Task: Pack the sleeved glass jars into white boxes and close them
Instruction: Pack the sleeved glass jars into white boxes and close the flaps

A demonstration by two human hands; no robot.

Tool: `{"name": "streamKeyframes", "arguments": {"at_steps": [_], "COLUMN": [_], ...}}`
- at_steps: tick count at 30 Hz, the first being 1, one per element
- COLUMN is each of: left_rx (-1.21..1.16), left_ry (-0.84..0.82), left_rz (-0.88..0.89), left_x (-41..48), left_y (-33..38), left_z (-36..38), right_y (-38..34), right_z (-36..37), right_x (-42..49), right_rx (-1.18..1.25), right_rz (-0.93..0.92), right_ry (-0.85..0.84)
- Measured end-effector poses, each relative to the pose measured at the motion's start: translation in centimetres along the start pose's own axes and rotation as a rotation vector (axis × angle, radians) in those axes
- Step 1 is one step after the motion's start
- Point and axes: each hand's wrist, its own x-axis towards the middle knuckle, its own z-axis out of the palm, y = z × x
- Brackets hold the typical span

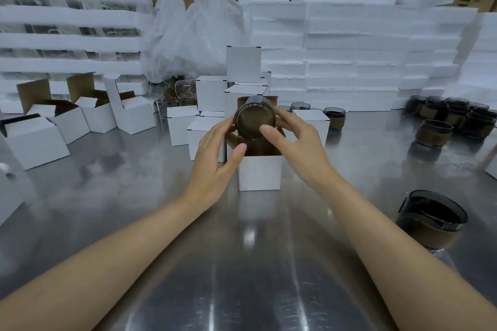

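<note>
A dark glass jar (252, 121) with a brown sleeve lies tilted on its side, its round base facing me, over the mouth of an open white box (260, 172) at the table's middle. My left hand (217, 156) cups the jar's left side, its thumb resting on the box's front rim. My right hand (293, 140) grips the jar from the right, thumb across its base. The box's brown inner flaps stand up behind and beside the jar.
Closed white boxes (209, 94) are stacked behind the open one. Several open boxes (80, 118) stand at the left. More sleeved jars sit at the right (454, 115) and near right (430, 220). Foam slabs (349, 62) and plastic bags (193, 35) fill the back of the steel table (242, 263).
</note>
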Motion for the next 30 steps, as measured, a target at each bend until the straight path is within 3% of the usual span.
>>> {"name": "streamKeyframes", "arguments": {"at_steps": [6, 10, 21, 27, 30], "left_rx": [-0.072, -0.052, -0.092, -0.06, -0.08], "left_ry": [0.02, 0.06, 0.086, 0.016, -0.067], "left_rz": [-0.073, -0.068, 0.023, 0.018, -0.04], "left_x": [0.05, 0.05, 0.29, 0.08, -0.24], "left_y": [0.04, 0.17, -0.35, -0.08, -0.21], "left_z": [-0.15, 0.02, 0.06, -0.2, -0.08], "right_y": [0.44, 0.52, -0.12, 0.31, -0.2], "right_z": [0.55, 0.73, 0.73, 0.32, 0.46], "right_x": [0.06, -0.02, -0.3, 0.05, -0.17], "right_rx": [-0.211, -0.18, -0.048, -0.206, -0.159], "right_rz": [-0.313, -0.375, -0.368, -0.479, -0.325], "right_ry": [0.041, 0.01, -0.043, -0.004, 0.058]}}
